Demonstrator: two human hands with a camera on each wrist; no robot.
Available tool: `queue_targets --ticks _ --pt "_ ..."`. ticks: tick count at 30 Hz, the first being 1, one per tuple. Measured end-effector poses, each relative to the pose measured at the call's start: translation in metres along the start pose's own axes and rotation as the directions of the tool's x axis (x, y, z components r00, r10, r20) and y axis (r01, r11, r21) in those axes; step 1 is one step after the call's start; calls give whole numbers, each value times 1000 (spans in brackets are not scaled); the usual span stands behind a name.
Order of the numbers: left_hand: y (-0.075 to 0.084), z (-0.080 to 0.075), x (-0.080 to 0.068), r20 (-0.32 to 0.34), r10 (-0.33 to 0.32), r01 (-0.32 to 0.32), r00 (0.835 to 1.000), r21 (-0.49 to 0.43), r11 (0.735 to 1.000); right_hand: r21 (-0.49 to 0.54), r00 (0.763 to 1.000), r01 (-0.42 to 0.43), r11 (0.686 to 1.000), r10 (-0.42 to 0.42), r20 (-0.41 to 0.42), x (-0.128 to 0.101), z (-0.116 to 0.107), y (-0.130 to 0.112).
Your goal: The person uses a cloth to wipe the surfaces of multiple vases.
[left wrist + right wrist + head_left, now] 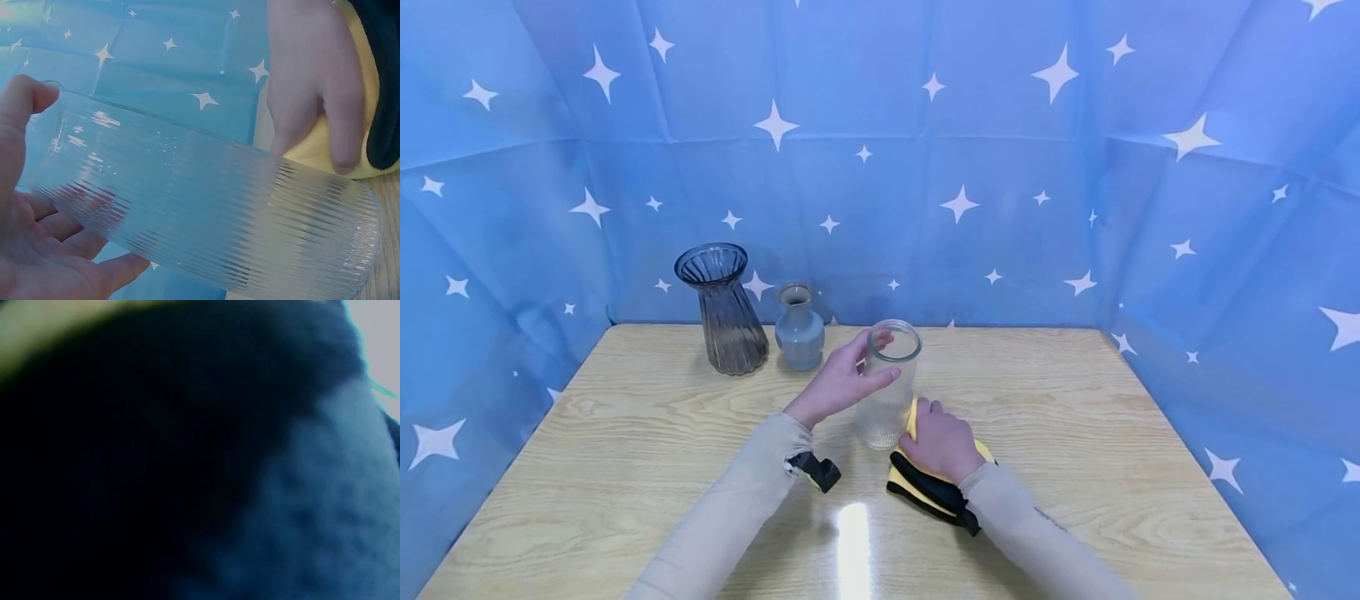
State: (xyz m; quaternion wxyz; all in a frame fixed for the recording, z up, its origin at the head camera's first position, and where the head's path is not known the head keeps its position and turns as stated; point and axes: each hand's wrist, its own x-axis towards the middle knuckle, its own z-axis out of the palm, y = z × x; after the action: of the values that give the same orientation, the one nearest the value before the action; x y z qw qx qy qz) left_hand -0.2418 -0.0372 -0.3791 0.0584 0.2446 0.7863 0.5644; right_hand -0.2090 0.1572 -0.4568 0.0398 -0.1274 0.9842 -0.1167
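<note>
A clear ribbed glass vase (887, 400) stands on the table in front of me. Near its rim my left hand (846, 379) holds it, thumb on the near side and fingers behind; the left wrist view shows this hand (56, 250) around the upper part of the glass (206, 194). My right hand (943, 442) grips a yellow cloth with black edging (917, 487) beside the lower part of the vase. In the left wrist view the right hand's fingers press into the cloth (312, 147) close to the glass. Dark, blurred fabric (156, 456) fills most of the right wrist view.
Behind and left stand a tall grey fluted glass vase (730, 321) and a small blue-grey ceramic vase (801, 333). The wooden table (1075, 433) ends at a blue star-patterned curtain (880, 192) at the back and both sides.
</note>
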Motion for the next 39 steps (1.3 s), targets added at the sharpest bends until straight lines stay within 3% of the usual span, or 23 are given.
queue_targets --ticks 3,6,10,13,21,29,34,39 --pt "0 1 1 -6 -2 2 1000 -13 1000 -16 1000 -12 1000 13 12 0 -1 -1" --pt "0 2 1 -13 0 0 1000 -20 1000 115 999 -8 993 3 36 -1 -5 4" --pt "1 3 2 -28 -2 1 1000 -14 1000 374 996 21 927 -51 69 -1 -9 14" --pt "1 4 2 -31 -1 0 1000 -16 1000 486 995 30 873 -75 72 -2 -14 19" --pt "0 4 3 -22 -2 1 1000 -29 1000 544 992 128 829 -103 -77 -6 -46 19" --pt "-4 7 2 -64 -8 6 998 -39 999 603 980 189 775 -107 -170 -11 -88 7" --pt "-3 8 0 -79 12 -8 997 48 999 633 964 243 735 -111 -242 -12 -101 4" --pt "-1 5 -1 -80 59 -48 995 129 991 672 959 269 690 -125 -255 -9 -112 2"
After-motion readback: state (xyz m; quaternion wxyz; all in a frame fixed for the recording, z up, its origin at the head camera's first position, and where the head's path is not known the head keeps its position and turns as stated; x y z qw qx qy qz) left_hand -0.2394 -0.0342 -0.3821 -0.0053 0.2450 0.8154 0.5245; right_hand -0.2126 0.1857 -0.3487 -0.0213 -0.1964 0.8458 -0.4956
